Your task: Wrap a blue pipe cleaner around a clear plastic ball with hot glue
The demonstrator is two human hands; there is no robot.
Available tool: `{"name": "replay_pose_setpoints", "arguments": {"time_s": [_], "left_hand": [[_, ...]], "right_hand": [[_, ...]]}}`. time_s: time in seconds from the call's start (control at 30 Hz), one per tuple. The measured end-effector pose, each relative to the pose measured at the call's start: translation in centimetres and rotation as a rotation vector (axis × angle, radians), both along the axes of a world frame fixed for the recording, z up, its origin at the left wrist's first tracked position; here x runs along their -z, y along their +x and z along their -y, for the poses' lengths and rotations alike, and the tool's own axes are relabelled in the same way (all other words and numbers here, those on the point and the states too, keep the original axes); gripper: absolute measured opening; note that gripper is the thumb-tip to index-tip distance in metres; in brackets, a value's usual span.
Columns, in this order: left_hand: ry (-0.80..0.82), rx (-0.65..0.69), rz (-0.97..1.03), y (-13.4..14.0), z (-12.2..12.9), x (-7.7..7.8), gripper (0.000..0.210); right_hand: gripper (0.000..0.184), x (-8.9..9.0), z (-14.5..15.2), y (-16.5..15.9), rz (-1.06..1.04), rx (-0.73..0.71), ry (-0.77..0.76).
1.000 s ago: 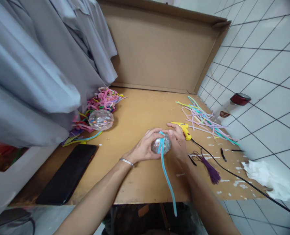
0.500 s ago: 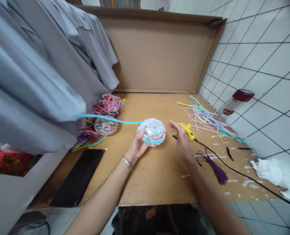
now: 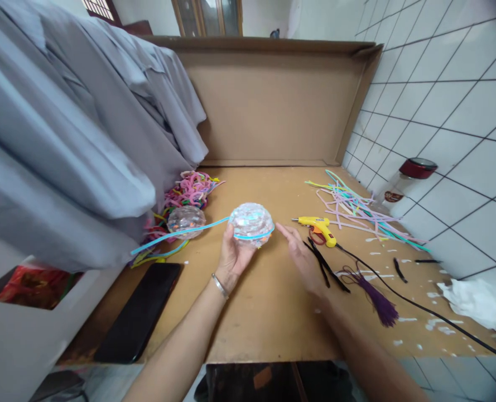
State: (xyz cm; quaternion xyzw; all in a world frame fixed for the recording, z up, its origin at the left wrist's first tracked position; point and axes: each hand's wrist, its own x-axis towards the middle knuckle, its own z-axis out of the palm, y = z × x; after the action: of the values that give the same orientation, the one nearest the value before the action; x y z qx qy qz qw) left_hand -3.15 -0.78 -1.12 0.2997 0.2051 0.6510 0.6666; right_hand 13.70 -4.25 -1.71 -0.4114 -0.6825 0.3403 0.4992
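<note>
My left hand [image 3: 236,258] holds a clear, dome-like plastic shell [image 3: 251,222], thumb on its near left side. A light blue pipe cleaner [image 3: 176,231] runs along the shell, and its long free end stretches out to the left. My right hand [image 3: 298,254] is at the right of the shell with fingers stretched out; whether a fingertip touches the edge I cannot tell. A yellow glue gun [image 3: 317,225] lies just beyond that hand, its nozzle pointing left. Black pipe cleaners [image 3: 326,268] lie crossed beside it.
A second clear shell [image 3: 186,221] sits by a pile of pink and mixed pipe cleaners [image 3: 191,190]. Lilac and teal pipe cleaners [image 3: 356,209], a red-lidded jar [image 3: 402,184], purple thread [image 3: 373,298], white tissue [image 3: 473,304] and a black phone [image 3: 141,312] lie around. Grey cloth [image 3: 105,139] hangs left.
My right hand has moved left and away from the glue gun, up to the shell's right side. The shell has shifted slightly left, and the pipe cleaner's free end now hangs lower.
</note>
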Motion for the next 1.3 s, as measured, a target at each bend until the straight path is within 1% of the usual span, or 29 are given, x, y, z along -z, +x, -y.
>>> {"name": "replay_pose_setpoints", "arguments": {"time_s": [0.1,0.4,0.5,0.57,0.73,0.8,0.9,1.0,1.07,1.13,1.2,1.3], "left_hand": [[-0.006,0.006,0.02,0.0,0.0,0.1,0.065],[-0.028,0.092,0.017,0.1,0.3,0.7,0.065],[-0.078,0.113,0.088,0.3,0.4,0.7,0.065],[-0.11,0.118,0.152,0.5,0.6,0.5,0.064],[-0.165,0.087,0.251,0.7,0.7,0.1,0.059],[-0.174,0.073,0.259,0.7,0.7,0.0,0.058],[-0.131,0.052,0.22,0.7,0.5,0.0,0.06],[-0.025,0.015,0.101,0.6,0.4,0.1,0.068],[0.047,-0.018,-0.013,0.5,0.4,0.4,0.073],[0.132,-0.076,-0.138,0.4,0.3,1.0,0.075],[0.277,-0.137,-0.305,0.5,0.4,1.6,0.078],[0.588,-0.145,-0.589,0.9,0.9,2.3,0.081]], "right_hand": [[0.062,0.0,0.5,-0.6,0.07,-0.034,0.024],[0.061,0.6,0.2,-0.7,0.079,0.021,0.042],[0.061,0.8,0.3,-0.9,0.087,0.024,0.047],[0.065,0.9,0.5,-1.2,0.128,0.032,0.063],[0.073,0.7,1.2,-1.9,0.301,0.043,0.179],[0.073,0.7,1.4,-2.0,0.31,0.038,0.188],[0.072,0.9,1.3,-2.0,0.214,0.032,0.106],[0.07,1.3,0.5,-1.7,0.035,0.004,-0.021],[0.072,1.5,-0.4,-1.4,-0.135,-0.029,-0.164],[0.079,1.5,-1.5,-0.9,-0.326,-0.083,-0.348],[0.083,1.3,-2.3,-0.3,-0.487,-0.157,-0.484],[0.078,0.4,-3.0,1.0,-0.612,-0.203,-0.581]]}}
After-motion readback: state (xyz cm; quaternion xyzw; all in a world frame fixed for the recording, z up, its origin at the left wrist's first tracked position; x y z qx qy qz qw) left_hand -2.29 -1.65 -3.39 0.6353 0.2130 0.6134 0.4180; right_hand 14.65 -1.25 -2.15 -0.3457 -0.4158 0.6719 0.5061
